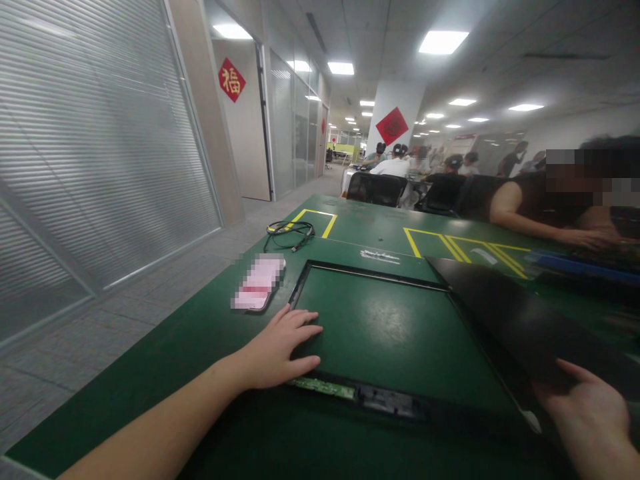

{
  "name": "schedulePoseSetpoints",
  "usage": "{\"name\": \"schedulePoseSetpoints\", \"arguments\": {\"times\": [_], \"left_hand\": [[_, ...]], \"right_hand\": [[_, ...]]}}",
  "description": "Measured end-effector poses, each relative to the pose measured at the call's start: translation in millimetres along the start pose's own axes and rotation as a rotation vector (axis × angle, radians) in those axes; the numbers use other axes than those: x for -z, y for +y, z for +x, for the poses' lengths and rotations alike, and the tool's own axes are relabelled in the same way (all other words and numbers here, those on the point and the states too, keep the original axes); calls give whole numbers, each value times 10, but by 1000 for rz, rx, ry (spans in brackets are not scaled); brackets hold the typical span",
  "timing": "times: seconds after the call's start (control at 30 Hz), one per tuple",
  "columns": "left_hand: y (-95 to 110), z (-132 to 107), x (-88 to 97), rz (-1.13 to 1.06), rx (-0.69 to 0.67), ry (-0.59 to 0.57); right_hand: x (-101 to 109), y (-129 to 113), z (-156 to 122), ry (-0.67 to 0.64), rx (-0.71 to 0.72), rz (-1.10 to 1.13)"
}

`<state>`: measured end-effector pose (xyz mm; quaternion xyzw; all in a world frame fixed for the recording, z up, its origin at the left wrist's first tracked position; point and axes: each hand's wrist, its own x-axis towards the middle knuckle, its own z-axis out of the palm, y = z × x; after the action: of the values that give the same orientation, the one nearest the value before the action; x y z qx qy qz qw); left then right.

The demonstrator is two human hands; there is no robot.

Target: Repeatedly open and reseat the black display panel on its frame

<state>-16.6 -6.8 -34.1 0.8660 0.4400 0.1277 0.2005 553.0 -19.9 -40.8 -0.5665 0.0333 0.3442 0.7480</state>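
Note:
A black rectangular frame (pixel 380 275) lies flat on the green table, which shows through its middle. Along its near side sits a green circuit board strip (pixel 327 388). My left hand (pixel 283 347) rests over the frame's left side, fingers spread and holding nothing. On the right, my right hand (pixel 590 407) grips a thin dark flat panel (pixel 505 307), thumb on its upper face and the other fingers partly hidden. The panel is tilted and overlaps the frame's right side; motion blurs it.
A phone (pixel 260 281) lies left of the frame, with a coiled black cable (pixel 290 230) behind it. Yellow tape (pixel 413 241) marks the far table top (pixel 350 223). Across the table at the right sits a person (pixel 530 207), near a blue object (pixel 590 267). Chairs (pixel 377 190) stand beyond.

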Motion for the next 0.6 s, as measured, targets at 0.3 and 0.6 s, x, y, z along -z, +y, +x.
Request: {"name": "schedulePoseSetpoints", "arguments": {"times": [0.3, 0.6], "left_hand": [[-28, 3, -15, 12, -14, 1], [-55, 10, -22, 25, -21, 4]], "right_hand": [[-112, -1, -139, 127, -18, 14], [-105, -24, -129, 103, -16, 9]]}}
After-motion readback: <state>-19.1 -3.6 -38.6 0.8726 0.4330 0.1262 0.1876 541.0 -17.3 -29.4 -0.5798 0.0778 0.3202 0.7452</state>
